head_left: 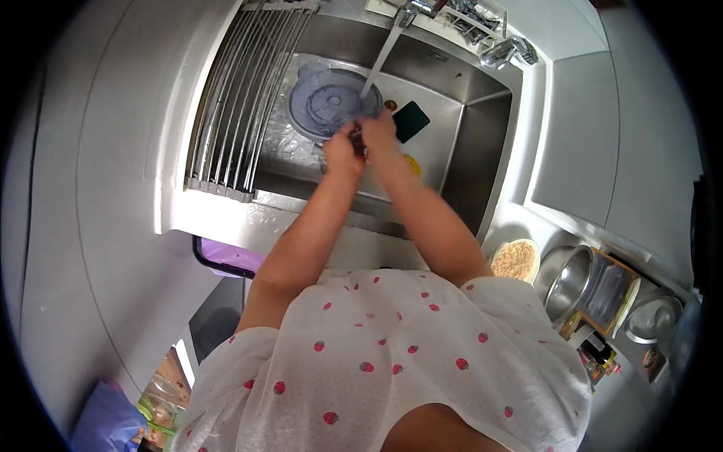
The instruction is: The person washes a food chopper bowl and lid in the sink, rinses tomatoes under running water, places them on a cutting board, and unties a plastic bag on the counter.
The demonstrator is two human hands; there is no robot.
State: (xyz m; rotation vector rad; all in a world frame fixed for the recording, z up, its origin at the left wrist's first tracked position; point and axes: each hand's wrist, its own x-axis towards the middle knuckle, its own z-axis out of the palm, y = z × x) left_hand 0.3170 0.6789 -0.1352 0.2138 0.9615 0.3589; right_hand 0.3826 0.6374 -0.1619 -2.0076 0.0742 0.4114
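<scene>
Both my hands are close together over the sink [450,128], at the near rim of a round grey-blue plastic basin or lid [309,105]. A stream of water [382,62] falls from the faucet [404,16] onto its right side. My left hand [343,152] is closed, its fingers against a small dark reddish-brown thing [357,138]. My right hand [379,135], slightly blurred, bends its fingers around the same thing from the right. What it is, I cannot make out. Right of my hands lie a dark green scouring pad [411,121] and a small brown round thing [390,105].
A metal roll-up drying rack [245,90] covers the sink's left side. Something yellow [413,164] shows partly behind my right forearm. On the right counter stand a bowl of light brown grains [516,260], a steel bowl [571,280] and bottles [595,343].
</scene>
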